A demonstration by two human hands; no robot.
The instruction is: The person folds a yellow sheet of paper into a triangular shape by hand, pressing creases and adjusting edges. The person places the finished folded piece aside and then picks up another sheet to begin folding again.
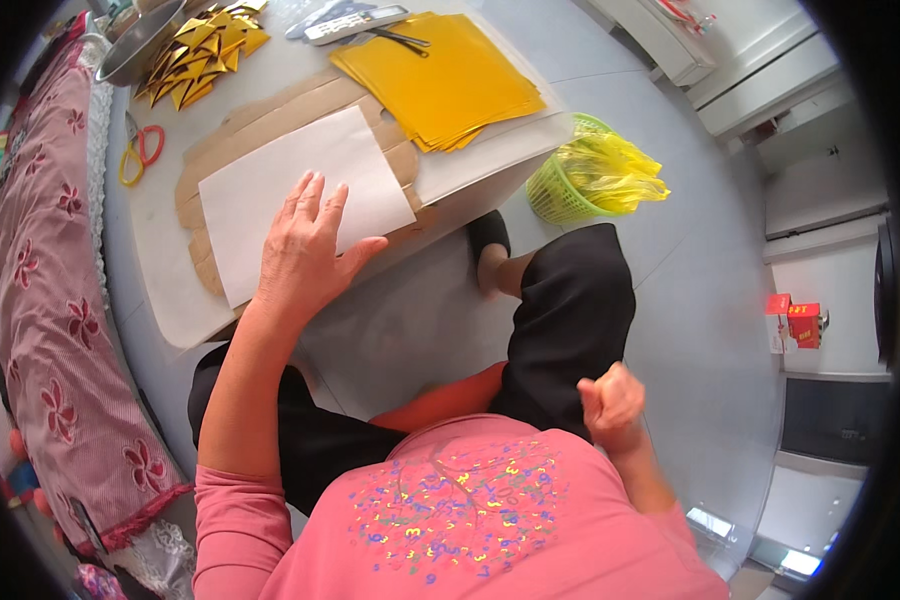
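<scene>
My left hand (305, 238) lies palm down over the near edge of a white sheet of paper (262, 184), its thumb spread from the fingers. Under the sheet is a ragged-edged piece of brown corrugated cardboard (292, 101) on a low white table (161, 262). Away from the table, my right hand (613, 405) hovers by my right thigh, its fingers curled in and nothing seen in them. A stack of gold paper sheets (450, 79) lies beyond the cardboard, with black tweezers (401, 40) on top.
Folded gold paper pieces (206, 52) are heaped beside a metal bowl (139, 45). Scissors with red and yellow handles (139, 150) lie at the table's left. A white remote control (356, 24) is at the back. A green basket with a yellow bag (570, 184) stands on the floor.
</scene>
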